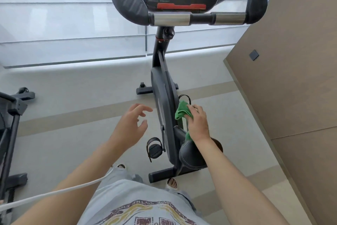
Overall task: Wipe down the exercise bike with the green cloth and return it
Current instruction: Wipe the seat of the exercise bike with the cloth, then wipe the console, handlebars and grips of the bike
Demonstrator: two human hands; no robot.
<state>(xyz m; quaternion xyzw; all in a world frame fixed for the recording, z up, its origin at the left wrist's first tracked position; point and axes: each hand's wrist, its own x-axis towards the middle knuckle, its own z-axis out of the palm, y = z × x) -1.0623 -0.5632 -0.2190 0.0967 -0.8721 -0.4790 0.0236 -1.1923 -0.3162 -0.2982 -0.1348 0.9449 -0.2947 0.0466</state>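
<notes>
The dark grey exercise bike (162, 97) stands right in front of me, its console and handlebars (198, 17) at the top of the view. Its black saddle (191, 157) sits low under my right forearm. My right hand (198, 122) grips the bunched green cloth (182, 110) and holds it against the right side of the bike's body, just above the seat post. A strip of cloth hangs below the hand. My left hand (131, 122) hovers to the left of the frame, fingers spread and relaxed, holding nothing.
A wood-panelled wall (291, 78) runs close along the right. A glass wall with a white ledge (73, 71) lies behind the bike. Another dark machine (11, 115) stands at the left edge. A white cable (54, 192) crosses my left arm. The left pedal (155, 149) juts out.
</notes>
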